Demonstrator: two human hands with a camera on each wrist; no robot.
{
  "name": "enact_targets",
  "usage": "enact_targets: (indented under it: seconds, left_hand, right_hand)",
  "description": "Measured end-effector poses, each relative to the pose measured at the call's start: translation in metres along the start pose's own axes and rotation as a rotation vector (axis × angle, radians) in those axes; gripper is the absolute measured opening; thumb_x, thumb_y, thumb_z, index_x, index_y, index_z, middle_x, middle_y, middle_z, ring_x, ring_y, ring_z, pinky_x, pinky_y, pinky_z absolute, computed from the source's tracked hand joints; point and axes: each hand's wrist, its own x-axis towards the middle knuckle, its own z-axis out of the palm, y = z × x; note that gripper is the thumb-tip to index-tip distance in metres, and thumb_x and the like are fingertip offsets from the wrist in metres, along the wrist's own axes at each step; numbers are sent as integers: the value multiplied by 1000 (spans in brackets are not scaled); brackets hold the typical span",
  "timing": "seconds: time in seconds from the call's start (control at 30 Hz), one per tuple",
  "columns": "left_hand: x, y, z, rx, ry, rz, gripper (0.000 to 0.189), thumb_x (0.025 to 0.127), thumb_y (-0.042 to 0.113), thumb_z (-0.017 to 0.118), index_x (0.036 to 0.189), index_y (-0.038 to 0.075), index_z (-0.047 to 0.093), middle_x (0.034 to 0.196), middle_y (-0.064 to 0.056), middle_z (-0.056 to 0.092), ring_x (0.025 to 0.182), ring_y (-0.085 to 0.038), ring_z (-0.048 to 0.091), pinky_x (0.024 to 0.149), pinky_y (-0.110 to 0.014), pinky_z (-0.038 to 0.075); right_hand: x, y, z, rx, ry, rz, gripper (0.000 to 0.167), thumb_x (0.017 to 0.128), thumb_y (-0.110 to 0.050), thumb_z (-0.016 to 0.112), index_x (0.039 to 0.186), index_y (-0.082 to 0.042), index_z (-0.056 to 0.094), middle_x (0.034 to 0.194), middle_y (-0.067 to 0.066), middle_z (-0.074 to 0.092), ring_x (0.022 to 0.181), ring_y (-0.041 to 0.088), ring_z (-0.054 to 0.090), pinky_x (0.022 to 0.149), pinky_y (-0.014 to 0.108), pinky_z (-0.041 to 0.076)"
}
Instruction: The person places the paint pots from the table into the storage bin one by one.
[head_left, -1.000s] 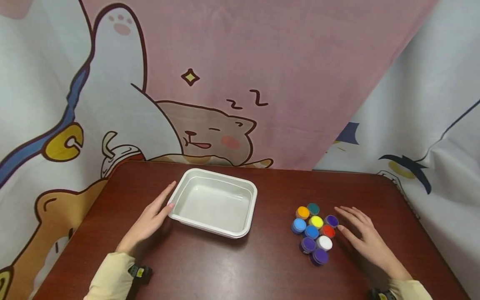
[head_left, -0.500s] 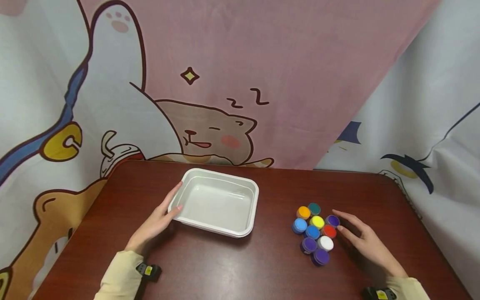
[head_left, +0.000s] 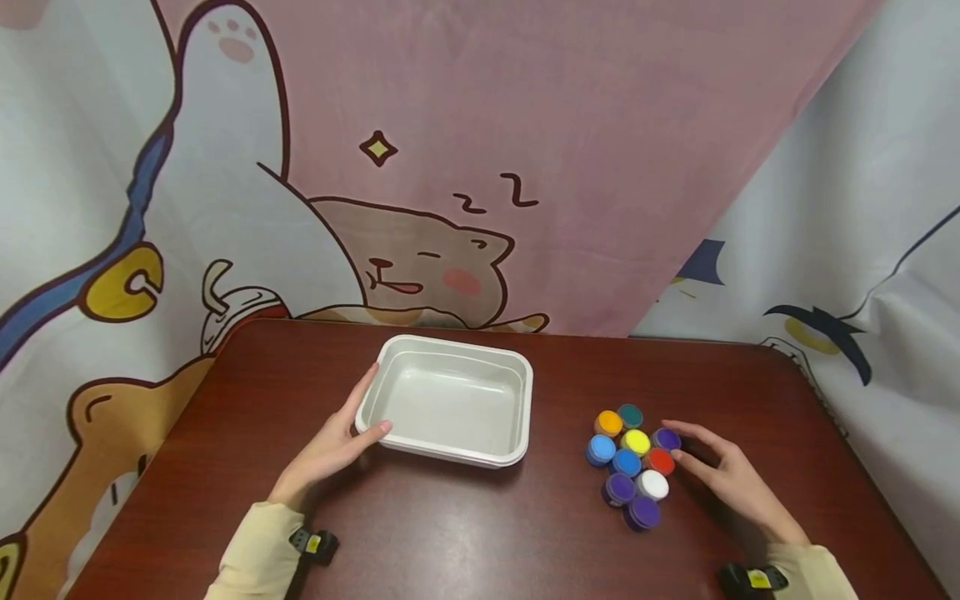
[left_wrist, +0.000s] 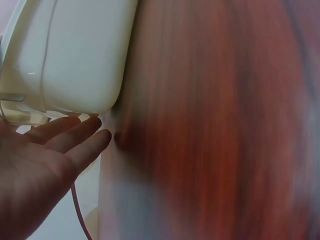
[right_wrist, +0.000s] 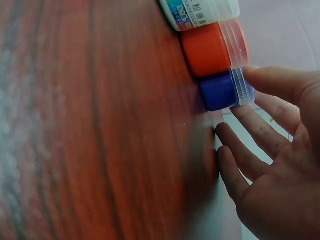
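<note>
My left hand [head_left: 330,450] is at the left end of a white rectangular tray [head_left: 519,417]; its thumb lies over the near left corner and its straight fingers run along the outer wall. In the left wrist view, the fingers [left_wrist: 75,140] extend just beside the tray's wall [left_wrist: 85,55]. On the right, my right hand [head_left: 738,487] has thumb and index finger on either side of a purple paint jar [head_left: 666,439], pinching it at the lid. The right wrist view shows that jar [right_wrist: 220,93] beside a red paint jar [right_wrist: 207,50], with the other fingers spread below.
Several more paint jars stand clustered together, among them yellow [head_left: 636,442], orange [head_left: 608,423], green [head_left: 630,415], white [head_left: 652,484] and dark purple [head_left: 642,512]. The brown table [head_left: 465,533] ends at a cartoon-printed cloth [head_left: 600,167] behind it.
The tray has slid to the right with my left hand against it. My right thumb and index finger have drawn closer around the purple jar, which stays within the cluster.
</note>
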Motion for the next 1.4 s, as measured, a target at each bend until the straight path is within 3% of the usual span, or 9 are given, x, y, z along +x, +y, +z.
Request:
enact_targets:
  seconds: [0.13, 0.37, 0.47, 0.63, 0.87, 1.1, 1.4]
  left_hand:
    - [3, 8, 6, 11, 5, -10, 83, 92, 16, 67, 156, 20, 15, 155, -16, 26, 126, -36, 44, 99, -57, 34]
    - [3, 37, 11, -14, 4, 0, 82, 90, 7, 67, 154, 3, 16, 151, -28, 27, 121, -45, 45, 96, -59, 36]
    - [4, 30, 15, 1, 10, -10, 83, 91, 11, 68, 155, 8, 15, 150, -26, 30, 115, -41, 50, 94, -57, 39]
    - [7, 12, 21, 11, 22, -21, 85, 91, 19, 69, 156, 19, 15, 153, -19, 28, 122, -35, 48, 98, -56, 36]
    - [9, 11, 26, 12, 37, -10, 88, 90, 23, 71, 156, 20, 14, 153, -20, 28, 126, -38, 45, 101, -57, 34]
    - [10, 10, 29, -5, 60, 5, 88, 89, 20, 71, 156, 18, 15, 152, -21, 31, 121, -35, 48, 98, -55, 37]
    - [10, 12, 31, -28, 68, -11, 89, 88, 20, 73, 156, 20, 15, 151, -21, 31, 125, -36, 46, 100, -55, 35]
  right_hand:
    - [1, 0, 0, 11, 8, 18, 45, 96, -24, 62, 136, -4, 52, 131, 15, 56, 110, -4, 49, 84, 12, 40]
    - [1, 1, 0, -1, 21, 0, 43, 96, -22, 63, 133, -2, 54, 126, 15, 58, 106, -2, 53, 83, 12, 42]
    - [2, -1, -1, -21, 36, -4, 42, 96, -22, 63, 132, -3, 55, 125, 15, 59, 107, -4, 51, 84, 11, 40]
    - [2, -6, -6, -66, 63, 14, 43, 96, -25, 63, 133, -4, 54, 124, 13, 59, 105, -8, 47, 84, 12, 39]
    - [4, -20, -11, -103, 99, -7, 43, 97, -26, 61, 134, -6, 54, 125, 14, 59, 103, -8, 49, 83, 14, 41]
    - [8, -34, -11, -87, 104, -16, 43, 98, -28, 59, 136, -8, 53, 128, 12, 58, 107, -7, 47, 90, 36, 45]
    - [16, -55, 0, -8, 94, -46, 42, 97, -25, 60, 137, -13, 53, 127, 11, 58, 107, 11, 55, 83, 16, 43]
